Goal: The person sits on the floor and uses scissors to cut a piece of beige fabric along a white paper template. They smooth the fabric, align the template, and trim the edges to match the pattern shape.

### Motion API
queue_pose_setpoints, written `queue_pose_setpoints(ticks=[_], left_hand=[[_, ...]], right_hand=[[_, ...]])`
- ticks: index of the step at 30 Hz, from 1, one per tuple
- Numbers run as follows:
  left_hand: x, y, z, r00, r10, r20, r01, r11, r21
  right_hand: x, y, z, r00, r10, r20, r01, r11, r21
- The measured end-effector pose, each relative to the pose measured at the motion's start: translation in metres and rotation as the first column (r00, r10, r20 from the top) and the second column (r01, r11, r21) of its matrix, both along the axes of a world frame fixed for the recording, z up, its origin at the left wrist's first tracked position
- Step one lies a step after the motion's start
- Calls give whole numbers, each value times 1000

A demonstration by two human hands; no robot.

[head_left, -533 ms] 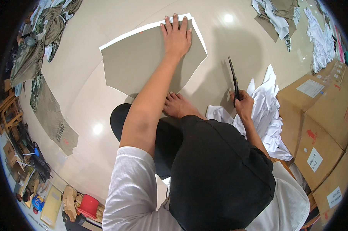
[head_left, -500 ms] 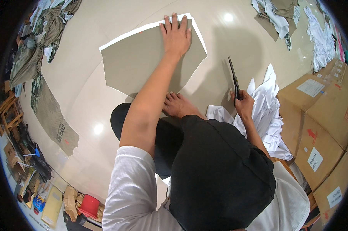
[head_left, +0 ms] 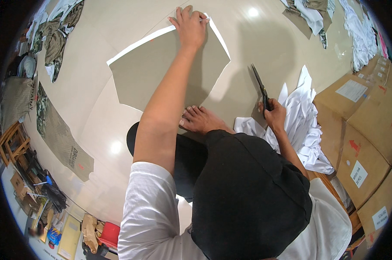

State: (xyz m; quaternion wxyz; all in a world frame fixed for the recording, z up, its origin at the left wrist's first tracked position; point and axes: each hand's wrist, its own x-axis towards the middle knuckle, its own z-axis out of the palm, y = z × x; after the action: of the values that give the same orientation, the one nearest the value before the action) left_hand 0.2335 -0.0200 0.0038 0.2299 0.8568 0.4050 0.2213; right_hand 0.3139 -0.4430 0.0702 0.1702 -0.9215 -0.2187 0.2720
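A taupe fabric panel (head_left: 148,73) with a white strip along its far and right edges lies flat on the floor in front of me. My left hand (head_left: 191,30) is at its far corner, with some fingertips closed on the white edge and the others bent beside it. In my right hand (head_left: 274,115) is a pair of black scissors (head_left: 259,82), their blades pointing away from me. White fabric scraps (head_left: 302,117) lie in a heap beside and under that hand. A bare foot (head_left: 204,119) rests by the panel's near edge.
Stacked cardboard boxes (head_left: 334,97) stand on the right. A camouflage-and-taupe printed fabric piece (head_left: 63,130) lies on the left. Further fabric piles are at the far left (head_left: 57,41) and far right (head_left: 311,19). A red container (head_left: 110,235) sits at the lower left.
My left hand has gone from lying flat with fingers spread to gripping the panel's far corner, slightly farther away. My right hand still holds the scissors in nearly the same place.
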Motion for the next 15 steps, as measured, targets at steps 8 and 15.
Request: queue_pose_setpoints(ticks=[8,15], left_hand=[[1,1,-5,996,35,81,-28,996,-82],[-1,-2,-9,992,35,120,-27,997,-67]], right_hand=[[-1,-2,-3,999,-37,-22,38,997,72],[1,-5,-8,998,-44,-56,47,997,60]])
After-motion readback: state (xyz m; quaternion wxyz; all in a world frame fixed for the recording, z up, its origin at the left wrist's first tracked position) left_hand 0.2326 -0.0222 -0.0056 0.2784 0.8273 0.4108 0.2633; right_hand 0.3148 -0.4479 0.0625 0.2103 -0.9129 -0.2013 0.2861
